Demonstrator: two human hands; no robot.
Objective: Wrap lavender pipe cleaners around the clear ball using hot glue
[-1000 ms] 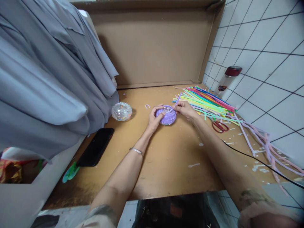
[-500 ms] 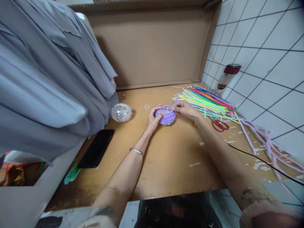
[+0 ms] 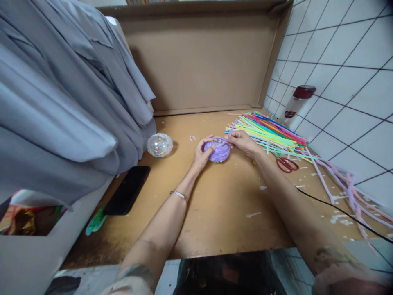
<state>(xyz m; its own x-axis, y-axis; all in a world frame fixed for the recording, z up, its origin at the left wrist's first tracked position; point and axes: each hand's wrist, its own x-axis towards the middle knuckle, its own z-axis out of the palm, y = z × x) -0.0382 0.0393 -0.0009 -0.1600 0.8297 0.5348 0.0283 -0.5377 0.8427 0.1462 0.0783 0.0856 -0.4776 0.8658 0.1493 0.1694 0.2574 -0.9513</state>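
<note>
My left hand (image 3: 202, 154) grips the left side of a round ball wrapped in purple pipe cleaner (image 3: 220, 154), its thumb on the front near the top. A patch at the ball's top is unwrapped and looks clear. At the ball's upper right, my right hand (image 3: 242, 142) pinches a purple pipe cleaner (image 3: 232, 128) whose free end sticks up past the fingers. Left of my hands sits a clear ball (image 3: 160, 145) with small coloured specks. A small pale curled piece (image 3: 192, 138) lies between the two balls.
Many coloured pipe cleaners (image 3: 270, 130) lie in a bundle at the right, with red-handled scissors (image 3: 287, 164) beside them. A lidded bottle (image 3: 295, 105) stands by the tiled wall. A black phone (image 3: 127, 191) and a green clip-like thing (image 3: 96, 221) lie left. A cable (image 3: 331, 207) crosses the right edge.
The whole view has shifted slightly. The free end of the purple pipe cleaner leans further right than before. Both hands keep their hold.
</note>
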